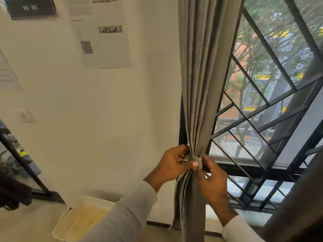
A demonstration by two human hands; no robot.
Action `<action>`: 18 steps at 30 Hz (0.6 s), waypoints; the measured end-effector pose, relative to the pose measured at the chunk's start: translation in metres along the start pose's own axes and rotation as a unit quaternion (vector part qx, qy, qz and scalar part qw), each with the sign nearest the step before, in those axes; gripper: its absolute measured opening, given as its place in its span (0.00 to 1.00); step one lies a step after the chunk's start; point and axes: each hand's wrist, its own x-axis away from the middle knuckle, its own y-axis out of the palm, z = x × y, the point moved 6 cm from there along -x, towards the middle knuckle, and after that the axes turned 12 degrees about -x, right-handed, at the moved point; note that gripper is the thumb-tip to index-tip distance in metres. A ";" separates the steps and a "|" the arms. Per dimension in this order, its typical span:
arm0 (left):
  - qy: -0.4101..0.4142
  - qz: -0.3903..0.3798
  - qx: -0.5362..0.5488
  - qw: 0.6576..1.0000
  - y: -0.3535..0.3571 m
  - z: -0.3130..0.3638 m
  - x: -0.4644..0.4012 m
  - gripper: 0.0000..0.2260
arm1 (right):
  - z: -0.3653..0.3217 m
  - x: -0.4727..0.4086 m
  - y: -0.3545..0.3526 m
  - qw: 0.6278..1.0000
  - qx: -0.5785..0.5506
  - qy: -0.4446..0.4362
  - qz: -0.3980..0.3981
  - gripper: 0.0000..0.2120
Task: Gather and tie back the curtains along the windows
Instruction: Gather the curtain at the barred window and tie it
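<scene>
Both hands pinch the tie (196, 158), left hand (172, 164) at 9 o'clock, right hand (212, 179) at 4; grey curtain (201, 75) gathered, narrowest at the tie, pleats fanning upward.

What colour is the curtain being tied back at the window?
Plain grey, no pattern; the curtain shows in the head view.

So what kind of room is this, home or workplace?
Probably a workplace: a wall sign reading WS 05, printed notices with a QR code taped up, and a barred window with a grey curtain.
</scene>
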 end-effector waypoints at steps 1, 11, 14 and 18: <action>-0.004 -0.009 0.005 1.000 -0.002 -0.004 -0.002 0.22 | 0.001 -0.001 0.001 0.999 -0.015 0.011 -0.033 0.18; -0.035 -0.043 0.059 0.997 -0.004 -0.019 -0.030 0.23 | -0.001 -0.032 -0.021 0.996 0.087 -0.004 0.007 0.21; -0.036 -0.078 0.062 0.994 -0.004 -0.022 -0.032 0.25 | 0.011 -0.041 -0.022 0.991 0.107 0.052 -0.062 0.25; -0.010 -0.094 0.069 0.993 -0.009 -0.014 -0.034 0.26 | 0.017 -0.034 -0.021 0.994 0.037 0.056 -0.084 0.08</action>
